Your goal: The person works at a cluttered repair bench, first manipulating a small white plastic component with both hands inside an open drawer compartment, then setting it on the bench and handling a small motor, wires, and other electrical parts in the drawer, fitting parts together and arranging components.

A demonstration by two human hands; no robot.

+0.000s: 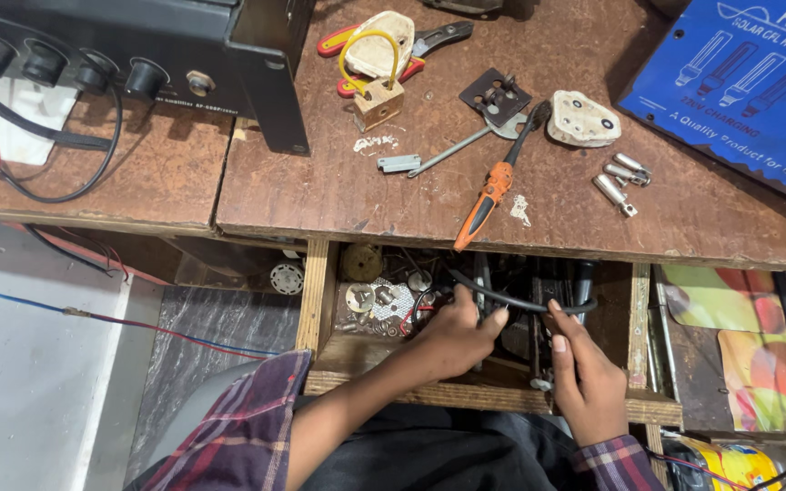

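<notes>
While both forearms reach forward from plaid sleeves into the open drawer (320, 300) under the bench (338, 182), the hands meet on a black cable (520, 302) that arcs across the drawer's clutter. The left hand (457, 336) comes in from the lower left with the wrist bent slightly, its fingers curled into a loose fist; the thumb and forefinger press together on the cable near its left end. The right hand (584, 377) rises from the lower right, palm turned inward, fingers nearly straight and close together, the tips hooked over the cable's right part with the thumb beside them; how firmly it grips I cannot tell. The cable lies inside the drawer, over small metal parts, between the two hands.

On the bench just above the drawer, an orange-handled screwdriver (493, 191) lies slanted, its handle end reaching the bench edge. Near it are a grey metal tool (429, 159), a white plug half (582, 119) and a few silver pins (620, 177). Farther back sit a small padlock (377, 95) with a yellow shackle, red-handled pliers (384, 50), and a black box (138, 45) with cables at the left. A blue card (739, 82) covers the right corner.
</notes>
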